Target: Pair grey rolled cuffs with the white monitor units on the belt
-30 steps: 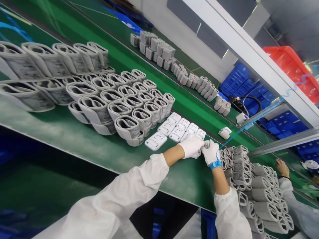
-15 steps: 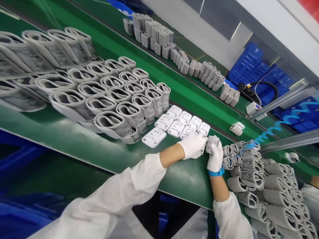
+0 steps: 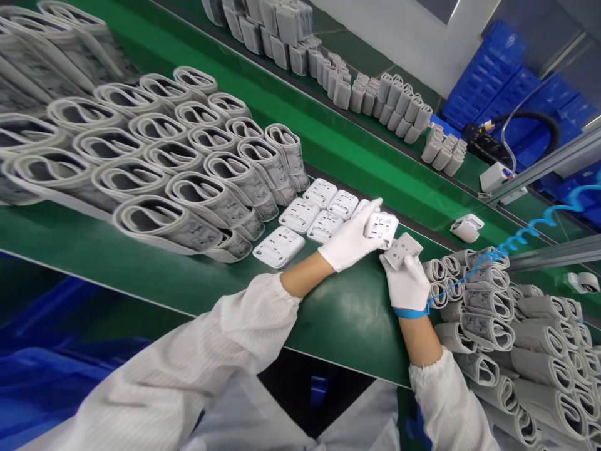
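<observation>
My left hand [image 3: 350, 240], in a white glove, grips a white plastic device housing [image 3: 382, 228] with small slots on its upward face. Close beside it, my right hand [image 3: 407, 282], gloved and with a blue band at the wrist, has its fingers closed round a rolled grey cuff [image 3: 402, 249] whose patterned side shows. The housing and the cuff are almost edge to edge; whether they touch I cannot tell. Left of my hands, several more white housings [image 3: 299, 215] lie in rows on the green work surface [image 3: 350, 322], one apart at the front [image 3: 278, 247].
Rolled grey cuffs [image 3: 164, 225] stand in rows on the left; more are stacked [image 3: 539, 338] on the right. A coiled blue cable [image 3: 530, 228] crosses the right side. Beyond the green belt [image 3: 323, 147] stand further cuffs [image 3: 345, 91] and blue crates [image 3: 488, 75].
My left hand has lifted a white housing from beside the rows, and it now shows in the fingers. My right hand has tilted the cuff. The view has shifted.
</observation>
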Demonstrator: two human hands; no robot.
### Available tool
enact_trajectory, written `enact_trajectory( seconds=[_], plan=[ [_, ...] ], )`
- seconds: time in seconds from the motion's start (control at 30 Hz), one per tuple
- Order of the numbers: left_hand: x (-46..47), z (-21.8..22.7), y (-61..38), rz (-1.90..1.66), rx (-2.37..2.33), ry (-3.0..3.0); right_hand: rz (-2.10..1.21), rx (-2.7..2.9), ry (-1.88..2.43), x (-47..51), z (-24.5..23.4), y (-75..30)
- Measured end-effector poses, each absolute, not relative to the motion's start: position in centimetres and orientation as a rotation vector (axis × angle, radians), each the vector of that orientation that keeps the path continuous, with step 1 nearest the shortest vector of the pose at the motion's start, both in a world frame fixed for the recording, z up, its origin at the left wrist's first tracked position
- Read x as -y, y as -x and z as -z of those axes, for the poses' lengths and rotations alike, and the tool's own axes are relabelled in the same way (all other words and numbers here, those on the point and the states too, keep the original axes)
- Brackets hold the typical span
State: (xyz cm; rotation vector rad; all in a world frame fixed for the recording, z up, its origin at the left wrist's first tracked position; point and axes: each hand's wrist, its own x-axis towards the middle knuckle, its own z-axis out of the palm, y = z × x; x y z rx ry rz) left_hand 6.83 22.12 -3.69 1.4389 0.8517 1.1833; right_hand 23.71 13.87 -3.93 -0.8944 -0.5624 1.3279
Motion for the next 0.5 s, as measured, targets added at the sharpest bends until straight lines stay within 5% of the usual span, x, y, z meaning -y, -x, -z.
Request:
enact_trajectory(
  seconds=[0.5],
  plan=[
    [-23.7, 2.1, -4.0, -1.301, -0.986, -1.292, -1.496, 0.529, 0.855, -13.7, 3.0, -23.1]
  ],
)
